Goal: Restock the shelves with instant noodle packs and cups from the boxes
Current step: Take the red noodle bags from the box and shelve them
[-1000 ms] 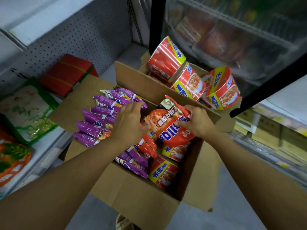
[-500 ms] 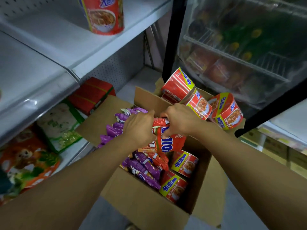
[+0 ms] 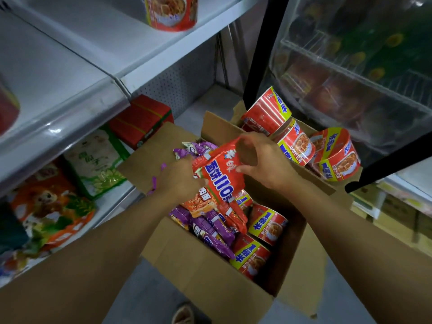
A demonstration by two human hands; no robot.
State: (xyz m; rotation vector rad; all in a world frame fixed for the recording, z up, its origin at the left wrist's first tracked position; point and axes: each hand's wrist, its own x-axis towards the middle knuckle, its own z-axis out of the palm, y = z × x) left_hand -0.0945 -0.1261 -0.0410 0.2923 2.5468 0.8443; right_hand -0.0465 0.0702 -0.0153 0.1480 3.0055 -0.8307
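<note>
An open cardboard box [image 3: 210, 284] on the floor holds purple noodle packs [image 3: 215, 232], red noodle packs and red noodle cups [image 3: 266, 224]. Above the box, a red noodle pack [image 3: 219, 174] with blue lettering is held by both hands. My left hand [image 3: 180, 181] grips its lower left side, with more red packs under it. My right hand [image 3: 261, 160] pinches its upper right edge between thumb and fingers. A second box behind holds several red cups [image 3: 332, 155] lying on their sides.
White metal shelves [image 3: 98, 73] stand at the left, with one red cup [image 3: 170, 12] on the upper shelf. The lower shelf holds green, orange and red snack bags [image 3: 95, 164]. A glass-door fridge [image 3: 350, 66] with a black frame is at the right.
Both hands have lifted the red pack higher out of the box. The camera has tilted up, bringing the upper shelf and its cup further into view.
</note>
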